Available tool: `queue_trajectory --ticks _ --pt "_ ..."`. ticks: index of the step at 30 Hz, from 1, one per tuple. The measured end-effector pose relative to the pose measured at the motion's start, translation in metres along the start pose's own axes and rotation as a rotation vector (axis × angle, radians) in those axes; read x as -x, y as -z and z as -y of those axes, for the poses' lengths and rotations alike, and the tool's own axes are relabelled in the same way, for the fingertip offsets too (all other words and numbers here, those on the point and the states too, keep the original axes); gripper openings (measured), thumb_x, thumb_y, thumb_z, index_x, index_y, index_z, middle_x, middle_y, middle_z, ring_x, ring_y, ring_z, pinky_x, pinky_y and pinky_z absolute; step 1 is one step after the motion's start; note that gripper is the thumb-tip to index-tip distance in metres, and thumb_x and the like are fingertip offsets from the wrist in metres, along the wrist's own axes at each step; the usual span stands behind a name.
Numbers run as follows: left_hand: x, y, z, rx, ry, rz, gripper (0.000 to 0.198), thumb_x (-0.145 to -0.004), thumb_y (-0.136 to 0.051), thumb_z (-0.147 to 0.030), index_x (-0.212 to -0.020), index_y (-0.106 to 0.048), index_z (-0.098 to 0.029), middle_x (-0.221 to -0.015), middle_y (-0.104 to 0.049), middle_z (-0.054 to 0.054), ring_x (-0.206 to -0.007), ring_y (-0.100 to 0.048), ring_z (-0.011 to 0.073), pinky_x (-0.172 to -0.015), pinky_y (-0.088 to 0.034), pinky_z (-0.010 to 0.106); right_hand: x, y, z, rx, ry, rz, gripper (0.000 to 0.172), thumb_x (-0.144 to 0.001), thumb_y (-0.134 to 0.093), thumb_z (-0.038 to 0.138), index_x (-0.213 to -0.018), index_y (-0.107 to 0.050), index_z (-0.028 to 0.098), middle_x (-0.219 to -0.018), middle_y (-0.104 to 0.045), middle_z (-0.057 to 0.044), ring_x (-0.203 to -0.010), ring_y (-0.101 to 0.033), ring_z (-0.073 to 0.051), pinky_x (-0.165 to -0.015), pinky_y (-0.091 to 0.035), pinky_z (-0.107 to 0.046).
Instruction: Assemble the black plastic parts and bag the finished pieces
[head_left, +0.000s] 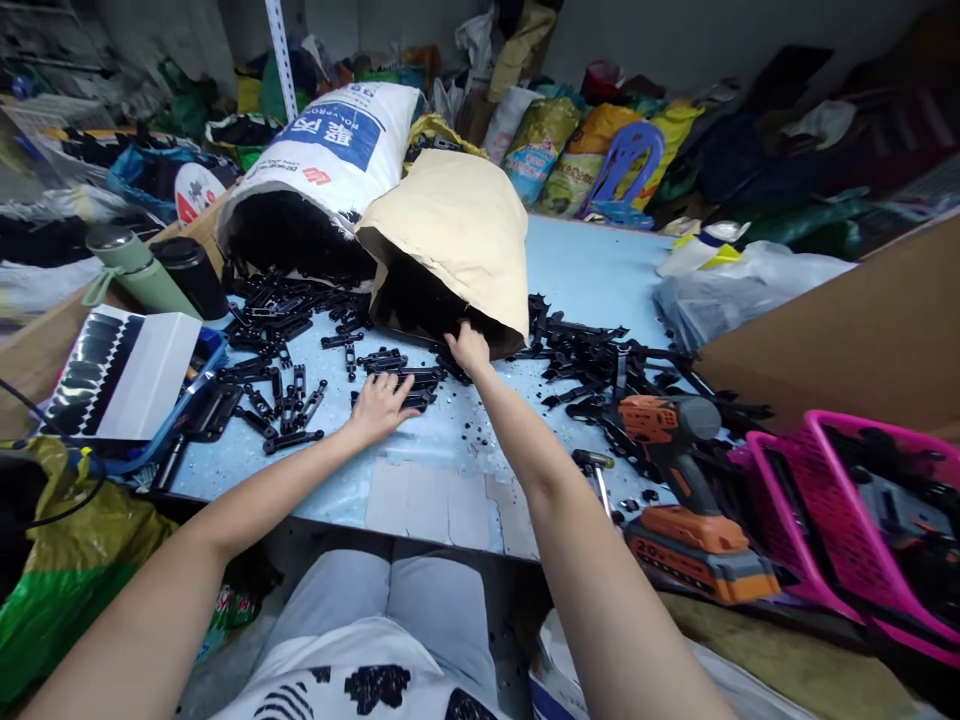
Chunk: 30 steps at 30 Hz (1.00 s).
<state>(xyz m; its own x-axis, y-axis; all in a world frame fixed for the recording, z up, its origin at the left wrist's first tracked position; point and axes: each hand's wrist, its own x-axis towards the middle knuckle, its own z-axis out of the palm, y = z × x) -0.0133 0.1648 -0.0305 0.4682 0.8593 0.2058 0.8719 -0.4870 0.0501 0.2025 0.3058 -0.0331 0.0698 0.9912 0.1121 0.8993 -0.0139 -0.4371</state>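
Observation:
My left hand [381, 408] lies palm down with fingers spread, touching a small row of black plastic parts [405, 377] on the blue tabletop. At the mouth of a tan paper sack [457, 215] is my right hand [469, 350], its fingers curled in; whatever they may hold is hidden. The sack lies on its side, its opening toward me and its inside dark. More black link-shaped parts [292, 405] are scattered left of my left hand. Small black bits dot the table below my right hand.
A white printed sack [322, 150] full of black parts lies at back left. Right of my arm are long black parts [592, 360], a hammer [596, 470], an orange cordless drill [682, 490] and pink baskets [847, 520]. A blue tray [142, 455], green bottle [131, 260] and black cup [191, 270] stand left.

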Motion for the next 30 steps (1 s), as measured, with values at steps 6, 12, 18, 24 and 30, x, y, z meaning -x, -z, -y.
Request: queue_trajectory --ticks 6,12,18,24,30 --pt "-0.042 0.008 0.101 0.007 0.548 0.007 0.044 -0.086 -0.042 -0.02 -0.128 -0.046 -0.007 -0.12 -0.05 0.022 -0.111 -0.042 0.0344 -0.085 -0.04 0.044 0.0 -0.005 -0.007 -0.213 0.003 0.018 0.05 -0.085 -0.056 0.035 -0.128 -0.045 0.013 -0.112 -0.062 -0.014 -0.106 -0.057 -0.025 -0.094 -0.044 -0.041" --pt "-0.039 0.011 0.147 0.109 0.535 0.015 0.029 -0.077 -0.054 -0.022 -0.101 -0.061 -0.007 -0.11 -0.056 0.02 -0.113 -0.043 0.0344 -0.094 -0.036 0.046 0.103 0.021 -0.031 -1.029 -0.094 0.329 0.06 -0.08 -0.06 0.046 -0.13 -0.04 0.019 -0.101 -0.066 -0.008 -0.091 -0.066 -0.019 -0.085 -0.052 -0.037" --pt "0.034 0.059 0.063 0.457 0.164 -0.162 0.031 -0.087 -0.048 -0.035 -0.111 -0.054 -0.015 -0.102 -0.062 0.008 -0.093 -0.058 0.0222 -0.083 -0.046 0.035 0.232 0.058 -0.052 -0.47 0.167 0.517 0.054 -0.081 -0.061 0.038 -0.131 -0.045 0.024 -0.116 -0.062 -0.011 -0.102 -0.062 -0.024 -0.089 -0.049 -0.045" --pt "0.102 0.052 -0.018 0.504 0.044 0.061 0.031 -0.093 -0.04 -0.033 -0.113 -0.054 -0.015 -0.103 -0.063 0.011 -0.094 -0.061 0.0242 -0.08 -0.049 0.036 0.263 0.031 0.008 -0.128 0.59 0.39 0.048 -0.087 -0.053 0.029 -0.133 -0.045 0.02 -0.127 -0.055 -0.014 -0.12 -0.048 -0.027 -0.1 -0.039 -0.049" --pt "0.127 0.043 -0.007 0.63 0.215 -0.075 0.034 -0.092 -0.039 -0.031 -0.117 -0.055 -0.014 -0.108 -0.063 0.012 -0.1 -0.06 0.0229 -0.087 -0.047 0.037 0.267 0.046 0.009 -0.612 0.5 0.183 0.061 -0.081 -0.061 0.029 -0.136 -0.034 0.026 -0.115 -0.056 -0.009 -0.104 -0.058 -0.02 -0.09 -0.048 -0.037"
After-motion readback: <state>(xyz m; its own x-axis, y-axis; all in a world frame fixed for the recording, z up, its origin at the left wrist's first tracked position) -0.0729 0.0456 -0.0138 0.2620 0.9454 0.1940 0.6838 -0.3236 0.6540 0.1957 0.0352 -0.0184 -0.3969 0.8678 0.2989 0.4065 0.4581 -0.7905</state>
